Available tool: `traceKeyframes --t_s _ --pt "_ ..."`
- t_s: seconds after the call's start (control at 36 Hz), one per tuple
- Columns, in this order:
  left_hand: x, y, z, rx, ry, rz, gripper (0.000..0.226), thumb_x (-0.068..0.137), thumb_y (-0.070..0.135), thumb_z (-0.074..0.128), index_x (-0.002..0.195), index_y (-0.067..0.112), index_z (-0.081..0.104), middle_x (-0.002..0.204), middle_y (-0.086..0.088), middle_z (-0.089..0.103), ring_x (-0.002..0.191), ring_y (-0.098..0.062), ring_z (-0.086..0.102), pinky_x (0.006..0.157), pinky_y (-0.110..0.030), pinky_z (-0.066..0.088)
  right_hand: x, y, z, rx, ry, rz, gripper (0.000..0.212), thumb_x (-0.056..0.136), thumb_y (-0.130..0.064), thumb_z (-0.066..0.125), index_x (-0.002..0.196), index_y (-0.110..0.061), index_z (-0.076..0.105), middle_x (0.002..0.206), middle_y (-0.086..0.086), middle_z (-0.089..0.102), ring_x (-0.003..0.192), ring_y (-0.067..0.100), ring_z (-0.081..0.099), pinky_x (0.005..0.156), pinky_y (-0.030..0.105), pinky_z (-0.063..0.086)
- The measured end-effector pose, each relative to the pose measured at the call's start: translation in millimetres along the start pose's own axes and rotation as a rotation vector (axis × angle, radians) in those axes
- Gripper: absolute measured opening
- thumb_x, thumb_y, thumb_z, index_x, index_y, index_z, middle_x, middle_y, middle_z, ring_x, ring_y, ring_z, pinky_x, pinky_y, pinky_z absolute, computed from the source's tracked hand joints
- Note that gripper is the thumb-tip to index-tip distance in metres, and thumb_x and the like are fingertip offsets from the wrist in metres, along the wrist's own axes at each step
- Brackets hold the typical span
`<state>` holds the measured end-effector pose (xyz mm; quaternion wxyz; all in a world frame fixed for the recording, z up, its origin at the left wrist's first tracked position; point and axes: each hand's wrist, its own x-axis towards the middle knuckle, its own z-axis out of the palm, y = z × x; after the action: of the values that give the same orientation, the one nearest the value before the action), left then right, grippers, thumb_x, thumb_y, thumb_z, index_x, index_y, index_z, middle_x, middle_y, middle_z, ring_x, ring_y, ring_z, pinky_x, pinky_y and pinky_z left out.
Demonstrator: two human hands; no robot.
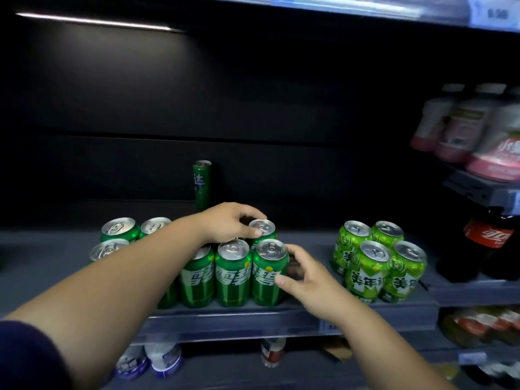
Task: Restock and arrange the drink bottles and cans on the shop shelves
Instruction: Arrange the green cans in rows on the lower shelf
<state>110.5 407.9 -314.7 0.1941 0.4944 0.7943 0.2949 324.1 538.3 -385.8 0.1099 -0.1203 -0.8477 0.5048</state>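
Several dark green soda cans point(233, 274) stand in rows at the front of a grey shelf point(253, 319). My left hand point(229, 225) reaches over them and grips the top of a back-row green can point(264, 230) with thumb and fingers. My right hand point(304, 274) wraps around the right side of the front-right green can point(268, 273). A group of lime-green cans point(380, 260) stands to the right on the same shelf. One slim green can point(202, 184) stands alone near the shelf's dark back wall.
Cola bottles point(489, 243) stand at the far right, with pink-labelled bottles point(478, 133) on a tilted rack above them. Bottles with white and blue caps point(163, 358) sit on the shelf below. The left and rear parts of the grey shelf show bare surface.
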Motion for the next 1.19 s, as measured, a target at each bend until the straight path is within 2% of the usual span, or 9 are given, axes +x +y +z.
traceKeyframes --t_s 0.11,0.25,0.33,0.5,0.75,0.86,1.0,1.11,1.19 --pt "-2 6 -6 0.109 -0.052 -0.015 0.043 0.088 0.041 0.071 0.129 0.040 0.060 0.131 0.017 0.061 0.121 -0.003 0.055 0.107 -0.030 0.042 6 -8 -15 -0.013 -0.002 -0.048 0.055 0.078 -0.057 0.073 0.127 -0.048 0.051 0.132 -0.018 0.059 0.122 0.000 0.056 0.101 0.031 0.051" --pt "-14 5 -23 0.312 -0.021 -0.013 0.057 0.089 0.045 0.067 0.142 0.033 0.050 0.143 0.012 0.053 0.128 -0.008 0.050 0.105 -0.025 0.040 35 -34 -31 -0.081 0.102 -0.114 0.073 0.065 -0.067 0.068 0.130 -0.044 0.046 0.133 -0.012 0.052 0.119 0.004 0.056 0.103 0.036 0.050" --pt "-29 -2 -42 0.374 0.009 -0.039 0.052 0.089 0.049 0.065 0.138 0.032 0.055 0.134 0.012 0.059 0.119 -0.007 0.055 0.102 -0.028 0.045 59 -56 -35 -0.194 0.068 -0.149 0.065 0.078 -0.050 0.077 0.134 -0.039 0.047 0.132 -0.008 0.052 0.117 0.006 0.056 0.099 0.037 0.052" --pt "-68 -32 -76 0.395 0.077 -0.115 0.039 0.086 0.054 0.066 0.120 0.035 0.065 0.103 0.019 0.065 0.092 -0.002 0.061 0.075 -0.019 0.045 127 -92 -17 -0.317 -0.017 -0.134 0.051 0.088 -0.034 0.073 0.134 -0.030 0.052 0.124 -0.004 0.057 0.104 0.014 0.063 0.093 0.037 0.055" --pt "-106 -79 -108 0.397 0.130 -0.138 0.036 0.086 0.053 0.067 0.117 0.035 0.067 0.109 0.018 0.067 0.098 0.002 0.061 0.091 -0.029 0.052 240 -138 42 -0.425 -0.077 -0.053 0.054 0.089 -0.034 0.074 0.136 -0.021 0.051 0.118 -0.001 0.055 0.107 0.016 0.056 0.085 0.025 0.040" --pt "-100 -99 -131 0.348 0.176 -0.130 0.039 0.083 0.055 0.069 0.118 0.037 0.067 0.111 0.019 0.067 0.099 0.003 0.061 0.091 -0.027 0.052 287 -136 64 -0.479 -0.027 -0.050 0.061 0.082 -0.029 0.081 0.135 -0.021 0.052 0.132 0.004 0.057 0.116 0.021 0.058 0.094 0.032 0.048" --pt "-83 -129 -161 0.315 0.200 -0.154 0.039 0.078 0.062 0.063 0.110 0.040 0.067 0.108 0.017 0.067 0.097 -0.002 0.063 0.089 -0.033 0.055 324 -134 85 -0.469 0.029 0.059 0.086 0.083 -0.031 0.080 0.154 -0.024 0.033 0.150 0.012 0.040 0.127 0.032 0.052 0.102 0.041 0.048" --pt "-72 -147 -174 0.299 0.170 -0.210 0.037 0.082 0.056 0.065 0.115 0.039 0.065 0.110 0.015 0.067 0.099 -0.008 0.064 0.092 -0.033 0.053 346 -126 99 -0.471 0.073 0.139 0.076 0.092 -0.031 0.071 0.156 -0.025 0.030 0.154 0.013 0.035 0.130 0.034 0.049 0.102 0.039 0.047" --pt "-69 -161 -175 0.283 0.125 -0.219 0.034 0.084 0.053 0.065 0.114 0.038 0.065 0.111 0.014 0.067 0.100 -0.009 0.064 0.092 -0.032 0.053 356 -118 108 -0.472 0.154 0.159 0.061 0.096 -0.027 0.066 0.151 -0.021 0.042 0.151 0.012 0.041 0.129 0.035 0.050 0.105 0.039 0.045"
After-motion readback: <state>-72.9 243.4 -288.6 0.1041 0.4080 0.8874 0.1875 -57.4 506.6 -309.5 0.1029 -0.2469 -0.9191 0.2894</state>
